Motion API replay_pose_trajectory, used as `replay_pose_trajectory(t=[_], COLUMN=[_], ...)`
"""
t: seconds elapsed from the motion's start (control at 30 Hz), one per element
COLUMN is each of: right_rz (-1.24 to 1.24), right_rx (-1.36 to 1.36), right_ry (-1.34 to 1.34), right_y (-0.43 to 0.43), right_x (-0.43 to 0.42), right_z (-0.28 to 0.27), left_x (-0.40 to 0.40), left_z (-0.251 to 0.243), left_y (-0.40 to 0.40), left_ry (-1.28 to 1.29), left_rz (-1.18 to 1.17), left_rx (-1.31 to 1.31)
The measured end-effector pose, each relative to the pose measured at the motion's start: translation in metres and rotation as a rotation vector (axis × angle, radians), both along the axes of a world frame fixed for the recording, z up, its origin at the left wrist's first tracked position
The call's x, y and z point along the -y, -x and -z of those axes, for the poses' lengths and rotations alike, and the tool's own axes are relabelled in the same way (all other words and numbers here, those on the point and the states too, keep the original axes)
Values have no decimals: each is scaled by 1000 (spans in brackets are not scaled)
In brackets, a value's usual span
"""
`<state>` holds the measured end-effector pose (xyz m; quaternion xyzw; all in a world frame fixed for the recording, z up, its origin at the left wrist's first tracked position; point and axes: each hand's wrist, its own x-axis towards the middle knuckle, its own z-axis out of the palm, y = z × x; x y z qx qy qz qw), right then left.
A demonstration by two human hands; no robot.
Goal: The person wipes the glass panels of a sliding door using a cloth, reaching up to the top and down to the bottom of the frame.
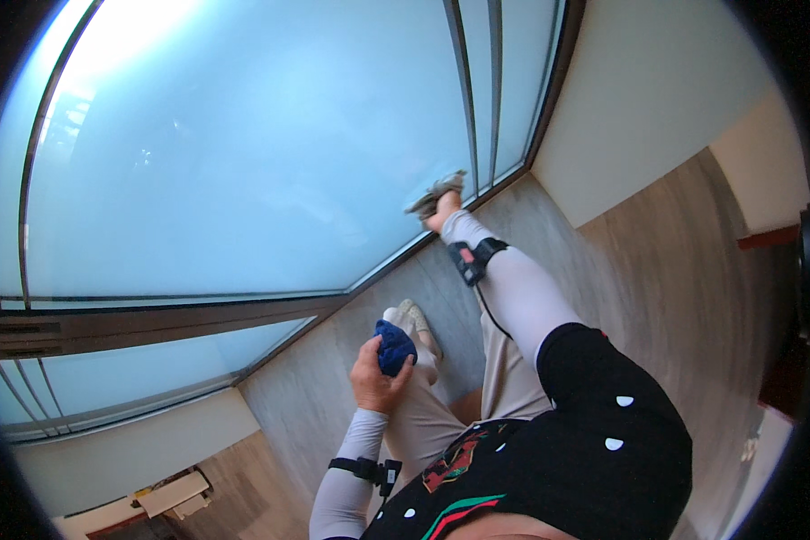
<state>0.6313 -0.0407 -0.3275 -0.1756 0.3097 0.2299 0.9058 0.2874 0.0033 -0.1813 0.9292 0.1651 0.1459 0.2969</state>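
My left hand (376, 381) is closed around a bunched dark blue cloth (395, 347), held low in front of my legs. Stretched out ahead, my right hand (443, 209) holds a grey-brown cloth (436, 194) against the lower right part of a large frosted glass panel (256, 148). That cloth is slightly blurred, and most of the right fingers are hidden by it. Dark vertical bars (471, 101) run along the glass just right of the cloth.
A brown metal frame (175, 321) edges the glass, with another frosted panel (155, 368) at lower left. Pale walls (634, 88) flank the panels. The floor (648, 290) is grey-brown wood-look. A small pale object (174, 494) stands at lower left.
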Motion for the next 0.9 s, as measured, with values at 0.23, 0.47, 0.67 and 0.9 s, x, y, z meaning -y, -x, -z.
replay_pose_trajectory(t=[0.23,0.47,0.67,0.9], right_rz=[-159,141,196,73], right_rx=[267,370,637,-19], right_ry=[-489,82,74,7], right_y=[81,-37,-65,18], right_x=[-66,39,69,-14], right_z=[-86,-102,-95,-69], left_x=[2,6,2,3], left_z=[-12,-3,-4,-5], left_y=[-6,-5,-2,-3], left_ry=[-11,-10,1,-11], left_rz=[39,2,6,21], left_rx=[-70,-29,-7,-30])
